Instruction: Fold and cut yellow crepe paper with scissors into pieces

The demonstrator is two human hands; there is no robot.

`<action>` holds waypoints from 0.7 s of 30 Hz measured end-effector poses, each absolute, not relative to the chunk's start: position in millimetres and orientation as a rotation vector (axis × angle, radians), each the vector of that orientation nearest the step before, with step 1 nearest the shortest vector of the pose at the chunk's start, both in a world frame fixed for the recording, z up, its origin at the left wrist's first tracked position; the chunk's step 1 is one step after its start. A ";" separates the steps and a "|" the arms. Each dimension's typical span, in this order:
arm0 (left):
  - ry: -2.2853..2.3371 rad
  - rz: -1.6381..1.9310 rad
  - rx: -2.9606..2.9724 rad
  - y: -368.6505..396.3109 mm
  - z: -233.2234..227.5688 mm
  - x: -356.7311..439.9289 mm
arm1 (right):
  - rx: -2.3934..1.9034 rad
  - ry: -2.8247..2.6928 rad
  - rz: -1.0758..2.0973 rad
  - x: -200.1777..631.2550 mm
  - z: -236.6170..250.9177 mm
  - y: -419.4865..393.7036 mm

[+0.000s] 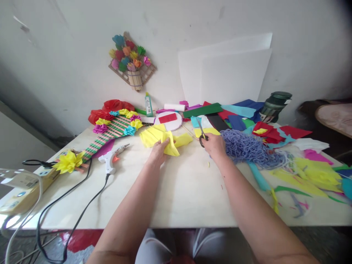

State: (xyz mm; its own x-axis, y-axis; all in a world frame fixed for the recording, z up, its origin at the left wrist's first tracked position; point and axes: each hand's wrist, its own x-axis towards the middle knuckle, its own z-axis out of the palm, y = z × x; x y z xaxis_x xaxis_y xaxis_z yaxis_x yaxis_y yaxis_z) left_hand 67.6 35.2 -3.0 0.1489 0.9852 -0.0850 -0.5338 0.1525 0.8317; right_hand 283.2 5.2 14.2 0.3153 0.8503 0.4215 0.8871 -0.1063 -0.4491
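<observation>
Yellow crepe paper lies crumpled on the white table straight ahead of you, and your left hand is pinching its near edge, fingers closed on a fold. Your right hand is well apart from the left and is closed around the black handles of the scissors, blades pointing away from you. Just right of that hand sits a heap of purple yarn. A white glue gun lies to the left of the paper, its black cord running off the near table edge
</observation>
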 end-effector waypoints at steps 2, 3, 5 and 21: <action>0.765 1.249 0.749 35.4 -3.3 66.8 | -2.117 -1.599 -0.106 286.8 15.2 4.3; 0.771 1.247 0.748 35.4 -3.1 66.5 | -2.180 -1.625 -0.094 287.6 16.1 3.8; 0.774 1.243 0.746 35.3 -2.5 66.1 | -2.273 -1.660 -0.063 287.7 18.0 3.4; 0.883 1.209 0.949 33.5 -3.0 64.5 | -2.239 -1.772 -0.115 281.5 18.5 -3.0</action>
